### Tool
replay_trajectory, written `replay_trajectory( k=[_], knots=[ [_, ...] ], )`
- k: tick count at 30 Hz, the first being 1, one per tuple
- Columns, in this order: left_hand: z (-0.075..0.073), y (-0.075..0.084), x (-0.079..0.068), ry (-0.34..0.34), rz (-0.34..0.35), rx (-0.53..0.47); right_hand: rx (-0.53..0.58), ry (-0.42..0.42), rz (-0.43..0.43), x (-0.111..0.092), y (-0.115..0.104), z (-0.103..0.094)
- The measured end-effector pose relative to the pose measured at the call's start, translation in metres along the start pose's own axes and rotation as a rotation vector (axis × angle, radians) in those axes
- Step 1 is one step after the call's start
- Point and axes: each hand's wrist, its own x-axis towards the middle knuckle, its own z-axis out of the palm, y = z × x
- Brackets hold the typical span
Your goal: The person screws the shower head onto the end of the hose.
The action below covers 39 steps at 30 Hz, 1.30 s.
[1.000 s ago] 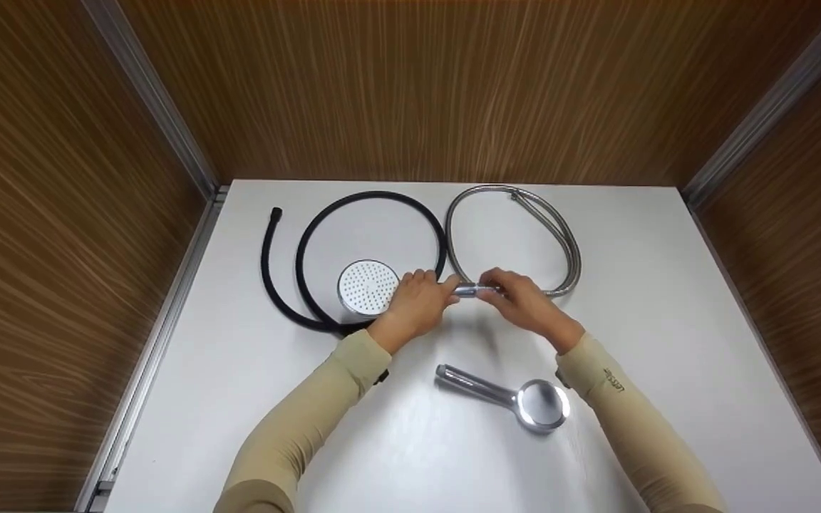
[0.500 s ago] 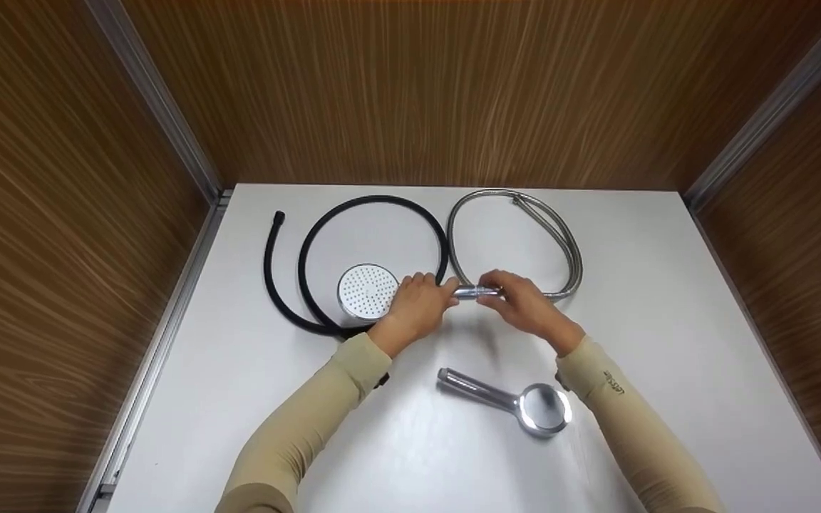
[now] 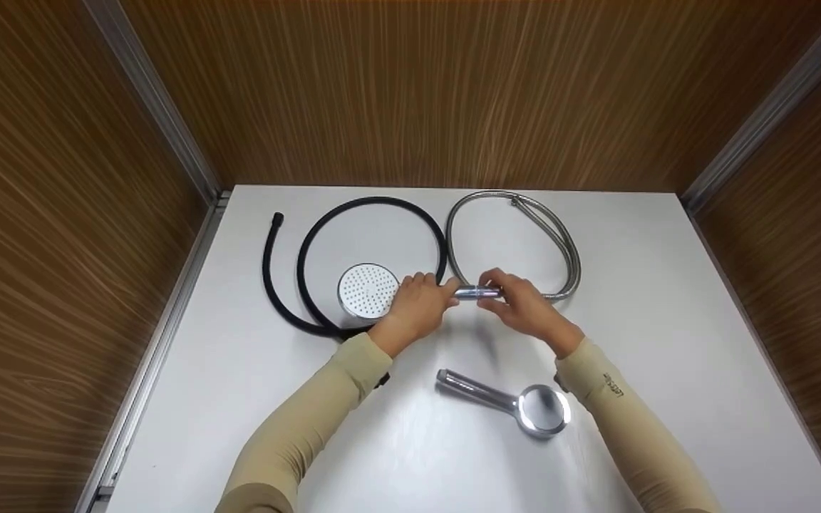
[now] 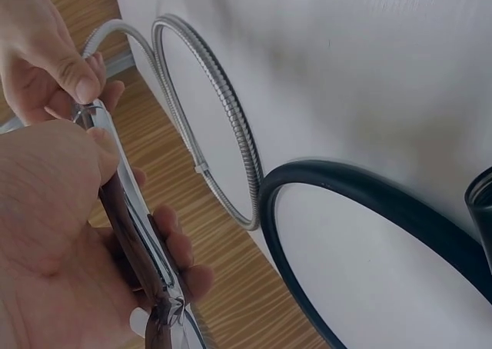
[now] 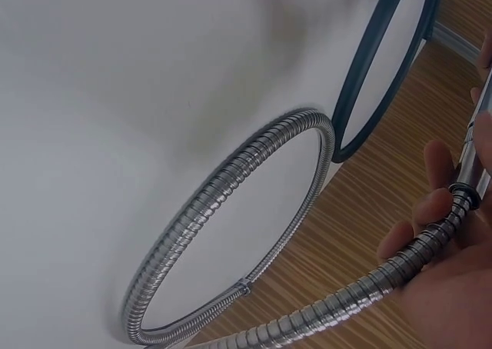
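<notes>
Showerhead (image 3: 368,291) held, black hose (image 3: 375,201), 2nd showerhead (image 3: 497,398) nearby

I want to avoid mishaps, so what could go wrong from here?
The left hand holds the shower head, the right hand the end of the metal hose; tilted, they might seat crooked. The metal hose appears to touch the black hose, so tugging could drag it. The second shower head lies near the right sleeve and might get knocked.

On the white counter (image 3: 211,399) I see a looped black hose (image 3: 301,263) far left, a metal hose's (image 3: 576,263) coil touching it on the right, and, nearer me, a shower head (image 3: 485,393), handle pointing left.
</notes>
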Motion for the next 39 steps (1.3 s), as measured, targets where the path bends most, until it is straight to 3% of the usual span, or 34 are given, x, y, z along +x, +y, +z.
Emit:
replay_trajectory(
  k=[15,23,36,39],
  knots=[
    [0.0027,0.0,-0.0018,0.045,0.012,0.017,-0.002,0.003,0.03,-0.001,-0.0006,-0.0004],
    [0.0025,0.0001,-0.0019,0.029,0.002,0.005,-0.018,0.021,-0.036,-0.002,0.0031,-0.0007],
    [0.0025,-0.0016,0.0006,0.025,-0.003,-0.022,-0.009,0.019,0.02,-0.0007,0.0019,-0.0016],
    [0.002,-0.0021,0.001,0.022,-0.003,-0.032,-0.014,0.029,-0.002,0.0,0.0032,-0.0011]
  ],
)
